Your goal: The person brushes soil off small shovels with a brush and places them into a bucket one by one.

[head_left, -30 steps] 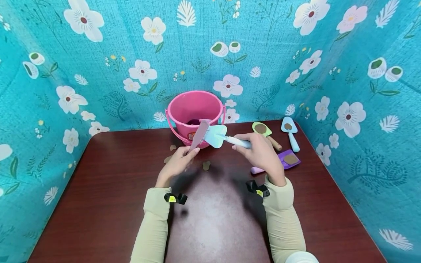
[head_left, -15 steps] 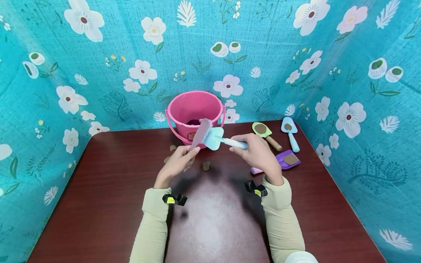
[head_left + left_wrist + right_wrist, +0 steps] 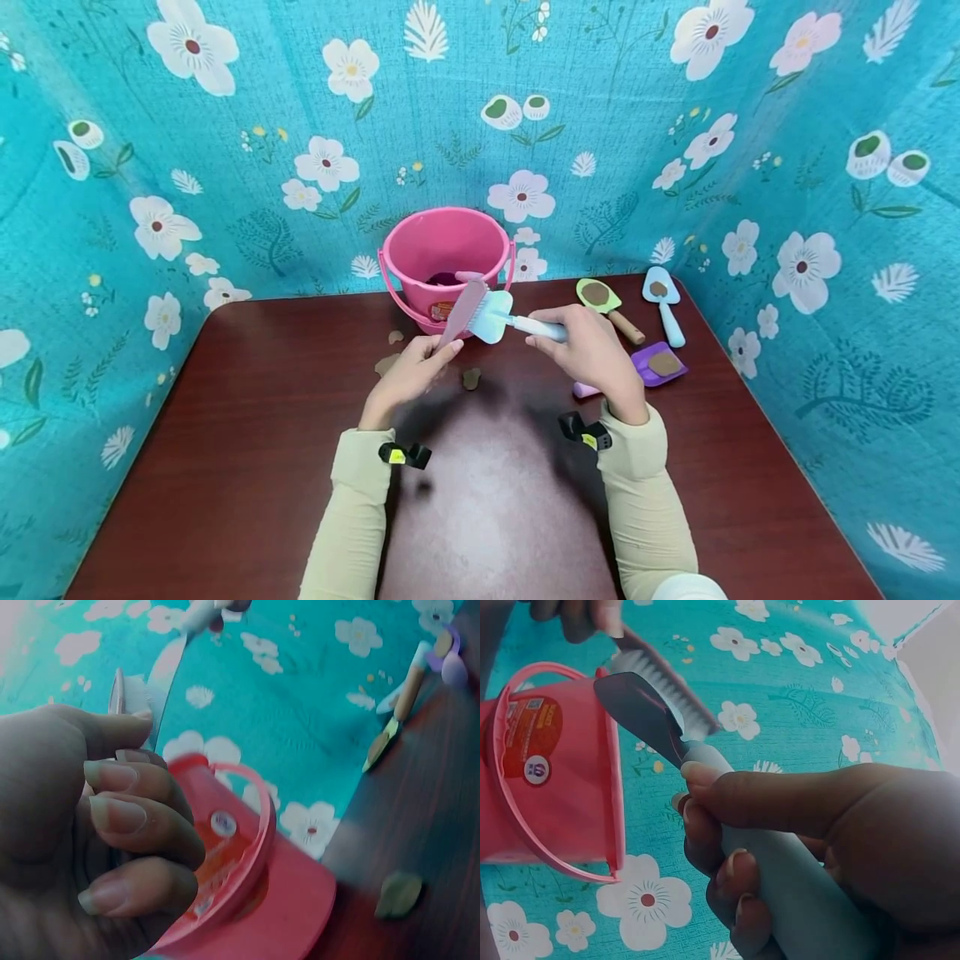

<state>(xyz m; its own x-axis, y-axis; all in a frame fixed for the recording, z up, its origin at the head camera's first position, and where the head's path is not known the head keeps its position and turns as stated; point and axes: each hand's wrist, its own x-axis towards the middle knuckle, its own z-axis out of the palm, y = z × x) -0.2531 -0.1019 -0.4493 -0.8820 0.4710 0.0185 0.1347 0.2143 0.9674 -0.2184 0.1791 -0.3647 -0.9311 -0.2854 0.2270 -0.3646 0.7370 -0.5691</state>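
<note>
My left hand [image 3: 408, 371] holds a mauve brush [image 3: 467, 310] by its lower end, bristles facing right. In my right hand [image 3: 596, 346] is a light blue trowel [image 3: 492, 317], gripped by its pale handle, its blade pointing left. The bristles lie against the trowel's blade, as the right wrist view also shows with the brush [image 3: 671, 686] behind the blade [image 3: 637, 709]. Both tools are raised in front of a pink bucket [image 3: 450, 242]. Something dark purple and a pink handle end show inside the bucket.
Right of the bucket lie a green trowel [image 3: 596, 292], another blue trowel [image 3: 660, 287] and a purple scoop [image 3: 660, 364], each with a brown patch. Several brown flat pieces, one a brown piece [image 3: 471, 379], lie before the bucket. Flowered cloth [image 3: 300, 242] walls the table [image 3: 247, 400].
The brush has shifted slightly right and down along the trowel's blade with my left hand. My right hand moved a little left with the trowel at first, then stayed nearly in place.
</note>
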